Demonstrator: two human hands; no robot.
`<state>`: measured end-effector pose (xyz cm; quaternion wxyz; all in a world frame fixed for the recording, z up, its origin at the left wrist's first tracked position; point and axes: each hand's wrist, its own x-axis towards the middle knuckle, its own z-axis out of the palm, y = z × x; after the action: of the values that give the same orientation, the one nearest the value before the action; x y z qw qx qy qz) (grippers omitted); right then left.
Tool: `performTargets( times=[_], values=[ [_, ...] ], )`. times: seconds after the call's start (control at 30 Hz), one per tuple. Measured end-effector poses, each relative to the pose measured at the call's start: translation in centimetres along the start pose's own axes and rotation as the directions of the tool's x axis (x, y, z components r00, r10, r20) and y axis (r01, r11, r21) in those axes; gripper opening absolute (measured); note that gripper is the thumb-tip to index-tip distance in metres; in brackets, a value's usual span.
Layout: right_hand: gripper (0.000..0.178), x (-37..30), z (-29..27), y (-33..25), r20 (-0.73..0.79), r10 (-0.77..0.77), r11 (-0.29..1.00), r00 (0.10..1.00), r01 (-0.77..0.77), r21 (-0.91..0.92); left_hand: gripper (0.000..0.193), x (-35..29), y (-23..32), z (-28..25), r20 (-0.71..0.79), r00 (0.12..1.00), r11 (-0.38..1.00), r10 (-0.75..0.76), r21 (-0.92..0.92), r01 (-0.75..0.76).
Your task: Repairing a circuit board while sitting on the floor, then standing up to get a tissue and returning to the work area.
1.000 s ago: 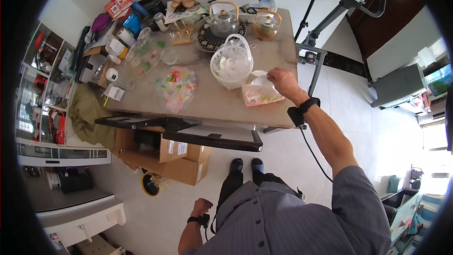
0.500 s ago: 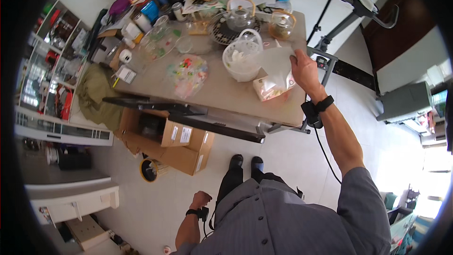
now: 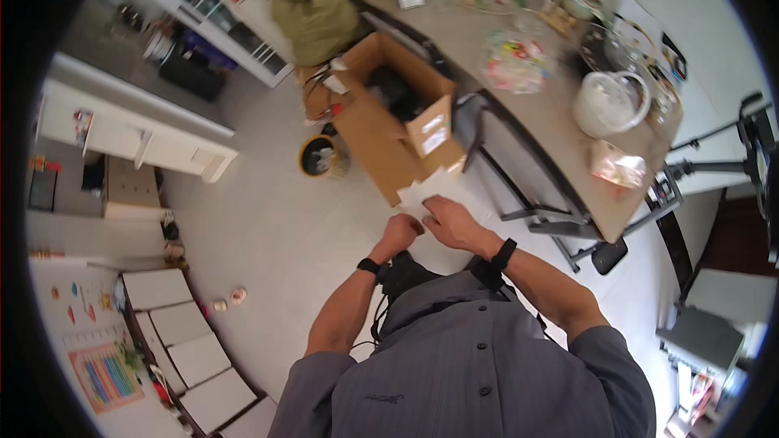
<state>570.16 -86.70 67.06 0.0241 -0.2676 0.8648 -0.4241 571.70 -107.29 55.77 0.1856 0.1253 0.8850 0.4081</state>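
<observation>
A white tissue [image 3: 432,187] is pinched in my right hand [image 3: 456,224] in front of my body, over the floor. My left hand [image 3: 399,234] is curled closed right beside it, its fingertips close to the tissue's lower edge. What the left fingers hold, if anything, is hidden. Beyond the hands stands an open cardboard box [image 3: 377,146] with a dark thing inside. A soft tissue pack [image 3: 617,164] lies at the right end of the table, near a white translucent bucket [image 3: 599,105].
The table [image 3: 560,134] carries a clear bag with colourful bits [image 3: 517,61], glassware and other clutter. A black chair [image 3: 519,142] stands at its near edge. A bin with a yellow rim [image 3: 318,156] sits left of the box. White cabinets [image 3: 187,332] line the left.
My right hand has come away from the table with the tissue, down in front of my body. The left hand has risen to meet it. My view has turned left.
</observation>
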Motion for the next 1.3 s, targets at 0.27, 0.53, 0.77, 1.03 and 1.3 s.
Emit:
performTargets(
  times=[0.27,0.53,0.77,1.03,1.3],
  values=[
    [0.039,10.8,15.9,-7.3,0.318,0.523,0.626,0.790,-0.610,0.485,0.022,-7.1,-4.6,-11.1,-0.115,0.922,0.464,-0.369,-0.883,0.076],
    [0.043,18.6,31.3,-16.4,0.436,0.447,0.478,0.781,-0.621,0.622,0.035,-13.8,-14.6,-18.6,-0.462,0.632,0.325,-0.622,-0.887,-0.328],
    [0.041,25.8,40.2,-22.0,0.772,0.365,0.312,0.520,-0.850,0.425,0.046,-19.4,-23.3,-25.1,-0.633,0.579,0.722,-0.514,-0.684,-0.106],
    [0.041,37.4,52.0,-18.2,0.728,0.275,0.560,0.628,-0.720,0.410,0.026,-16.4,-30.8,-37.0,-0.252,0.488,0.035,-0.835,-0.911,-0.411],
    [0.025,54.9,55.7,-19.9,0.543,-0.093,0.996,0.835,0.073,0.057,0.063,-10.0,-37.0,-51.9,-0.353,0.374,0.212,-0.858,-0.905,-0.368]
  ],
)
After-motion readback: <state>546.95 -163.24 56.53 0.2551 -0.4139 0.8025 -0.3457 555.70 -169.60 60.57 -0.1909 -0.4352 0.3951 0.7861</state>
